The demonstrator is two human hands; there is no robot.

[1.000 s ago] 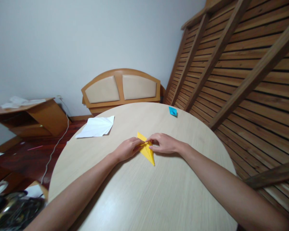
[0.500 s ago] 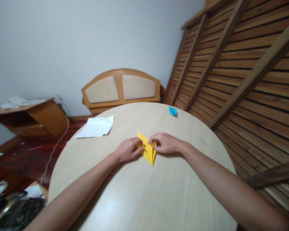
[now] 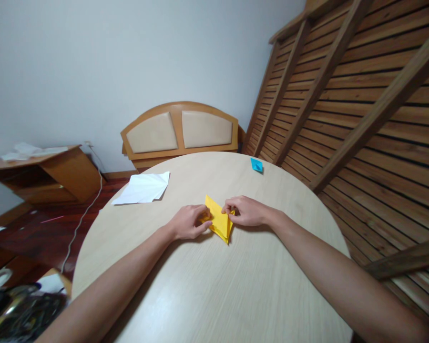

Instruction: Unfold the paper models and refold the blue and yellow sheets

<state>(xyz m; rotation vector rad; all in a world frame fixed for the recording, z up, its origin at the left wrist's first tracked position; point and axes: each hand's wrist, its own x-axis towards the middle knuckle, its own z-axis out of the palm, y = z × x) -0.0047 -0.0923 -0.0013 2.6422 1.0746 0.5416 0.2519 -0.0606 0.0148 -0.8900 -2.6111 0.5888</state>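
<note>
A folded sheet of yellow paper (image 3: 219, 218) lies on the round table (image 3: 214, 295), layered into a diamond-like shape with one point toward me. My left hand (image 3: 190, 222) grips its left side, thumb and fingers bent around the edge. On the opposite side, my right hand (image 3: 246, 211) pinches the right edge between thumb and fingertips. Parts of both edges are hidden under my fingers.
A small blue folded paper (image 3: 256, 165) sits near the table's far right edge. Crumpled white paper (image 3: 142, 187) rests at the far left. Beyond stand a padded headboard (image 3: 180, 128), a wooden cabinet (image 3: 71, 176) and a slatted wooden panel (image 3: 343, 119).
The yellow paper's near flaps have shifted, and the right one lies flatter with its near point slightly to the right. Both hands keep hold and have barely moved.
</note>
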